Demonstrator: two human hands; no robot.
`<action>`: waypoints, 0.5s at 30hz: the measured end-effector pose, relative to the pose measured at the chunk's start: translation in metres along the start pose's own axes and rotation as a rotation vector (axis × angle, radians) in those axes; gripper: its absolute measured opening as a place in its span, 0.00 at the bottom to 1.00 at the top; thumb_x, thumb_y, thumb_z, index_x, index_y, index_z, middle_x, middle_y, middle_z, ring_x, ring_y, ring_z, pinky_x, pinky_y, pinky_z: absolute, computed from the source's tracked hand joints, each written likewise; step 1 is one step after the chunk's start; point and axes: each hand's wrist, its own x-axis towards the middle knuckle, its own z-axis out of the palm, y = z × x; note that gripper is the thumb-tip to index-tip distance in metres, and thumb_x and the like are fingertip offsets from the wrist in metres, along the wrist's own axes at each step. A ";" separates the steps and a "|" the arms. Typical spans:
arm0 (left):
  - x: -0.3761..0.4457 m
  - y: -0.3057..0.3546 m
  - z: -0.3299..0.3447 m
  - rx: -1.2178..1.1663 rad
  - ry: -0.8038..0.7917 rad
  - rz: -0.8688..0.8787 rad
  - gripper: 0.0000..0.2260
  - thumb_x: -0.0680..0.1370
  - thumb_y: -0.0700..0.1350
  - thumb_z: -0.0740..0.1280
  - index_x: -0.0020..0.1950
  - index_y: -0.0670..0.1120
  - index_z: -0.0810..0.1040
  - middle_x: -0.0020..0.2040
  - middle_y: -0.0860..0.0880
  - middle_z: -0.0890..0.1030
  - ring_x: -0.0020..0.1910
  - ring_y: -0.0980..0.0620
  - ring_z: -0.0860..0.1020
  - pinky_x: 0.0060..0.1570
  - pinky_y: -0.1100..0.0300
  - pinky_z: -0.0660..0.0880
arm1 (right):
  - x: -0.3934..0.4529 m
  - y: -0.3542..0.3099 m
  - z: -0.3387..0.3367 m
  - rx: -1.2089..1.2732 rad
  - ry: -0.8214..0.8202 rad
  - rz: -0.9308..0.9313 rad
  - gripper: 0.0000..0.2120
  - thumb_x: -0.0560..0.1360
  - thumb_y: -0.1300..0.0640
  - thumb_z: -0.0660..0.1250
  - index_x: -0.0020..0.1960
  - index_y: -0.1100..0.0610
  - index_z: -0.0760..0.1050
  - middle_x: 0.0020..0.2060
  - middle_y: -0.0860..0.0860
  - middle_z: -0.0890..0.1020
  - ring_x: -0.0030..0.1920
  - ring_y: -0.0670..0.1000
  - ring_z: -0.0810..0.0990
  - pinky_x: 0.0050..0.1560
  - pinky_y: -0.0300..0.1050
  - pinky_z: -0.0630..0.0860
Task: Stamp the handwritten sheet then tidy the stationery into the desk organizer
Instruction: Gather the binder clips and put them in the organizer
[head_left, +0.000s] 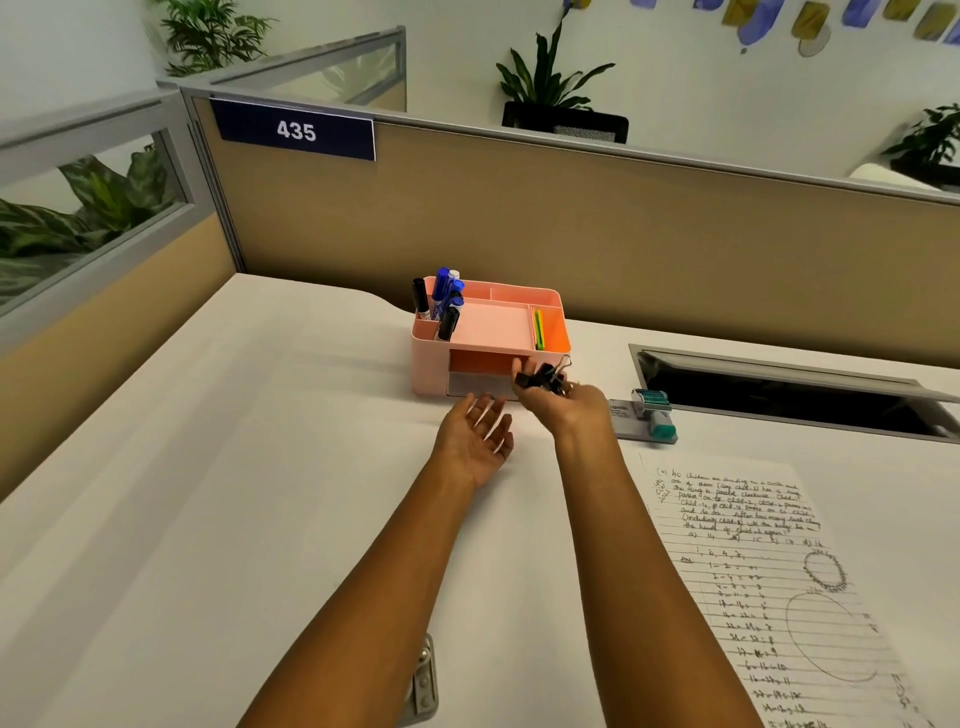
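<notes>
A pink desk organizer (519, 296) stands at the back of the white desk, with several markers (444, 304) upright in its left slot and coloured sticky tabs (538, 328) at its right. Its small front drawer (480, 382) is pulled out. My right hand (563, 402) holds a bunch of black binder clips (543, 376) just above and in front of the drawer. Palm up and empty, my left hand (480, 436) rests on the desk in front of the organizer. The handwritten lined sheet (779, 587) lies at the right. A teal stamp (653, 413) sits on its grey ink pad behind the sheet.
A cable opening with a raised grey lid (789, 387) is set into the desk at the right. Tan cubicle partitions (519, 208) close off the back and left. A metal bracket (423, 686) shows at the desk's near edge.
</notes>
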 end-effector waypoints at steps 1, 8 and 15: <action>-0.001 0.000 0.000 0.011 0.005 0.006 0.12 0.79 0.51 0.58 0.54 0.45 0.76 0.52 0.47 0.77 0.44 0.50 0.75 0.45 0.58 0.71 | 0.001 0.001 0.001 -0.050 -0.037 -0.060 0.14 0.77 0.65 0.59 0.57 0.74 0.71 0.44 0.61 0.78 0.62 0.68 0.73 0.65 0.59 0.68; -0.003 0.017 0.004 0.165 0.214 0.189 0.27 0.77 0.57 0.61 0.71 0.45 0.62 0.70 0.42 0.68 0.67 0.41 0.69 0.64 0.49 0.68 | 0.048 -0.001 0.038 0.036 0.041 -0.045 0.11 0.80 0.64 0.50 0.52 0.59 0.72 0.39 0.57 0.73 0.42 0.46 0.78 0.37 0.33 0.78; 0.000 0.023 0.010 0.273 0.219 0.247 0.26 0.75 0.53 0.66 0.69 0.45 0.64 0.68 0.42 0.71 0.65 0.40 0.72 0.63 0.50 0.71 | 0.062 0.018 0.054 -0.670 0.000 -0.415 0.13 0.82 0.50 0.51 0.47 0.56 0.68 0.36 0.50 0.73 0.33 0.44 0.69 0.32 0.35 0.67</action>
